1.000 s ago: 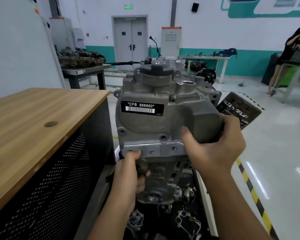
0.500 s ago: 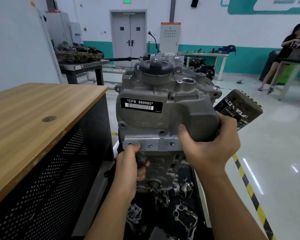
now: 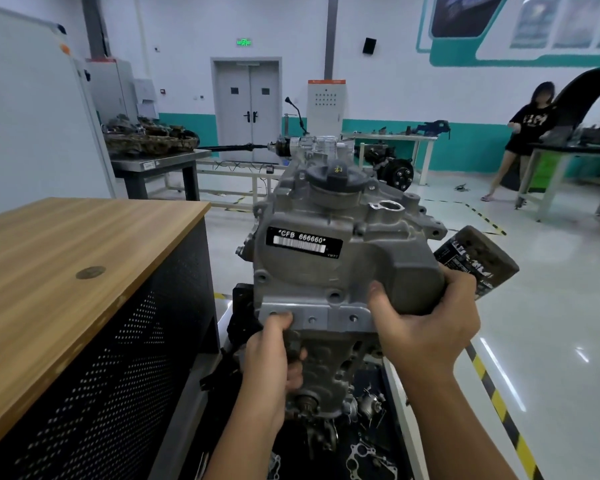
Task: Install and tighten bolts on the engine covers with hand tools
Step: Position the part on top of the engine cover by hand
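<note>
Between a wooden bench [image 3: 66, 258] on the left and the striped floor tape [image 3: 492, 389] on the right, the engine [image 3: 333, 271] stands upright, its grey cover facing the camera with a black label [image 3: 303, 241] reading CFB 666660. Both of the person's hands grasp it. The left hand [image 3: 274, 362] curls round a part low on the front, just under the flat bolt flange [image 3: 312, 318]; what lies inside that grip is hidden by the fingers. The right hand [image 3: 426, 327] wraps the rounded housing at the cover's right side, thumb [image 3: 381, 299] pressed on the front face and fingers reaching behind. A dusty oil filter [image 3: 478, 261] juts out to the right, just past those knuckles. A black cap [image 3: 336, 178] sits on top of the engine. Several bolt holes in the flange and cover show open.

Below the engine, loose metal parts and a gasket [image 3: 364, 455] lie in a dark tray, partly screened by the forearms. The bench has a perforated black side panel [image 3: 94, 386]. Farther back stand a steel table [image 3: 160, 164] heaped with grimy castings, a grey double door [image 3: 248, 109], a white cabinet [image 3: 326, 105], and a long white workbench [image 3: 392, 138]. At far right another person [image 3: 523, 140] stands beside a dark table [image 3: 575, 150].
</note>
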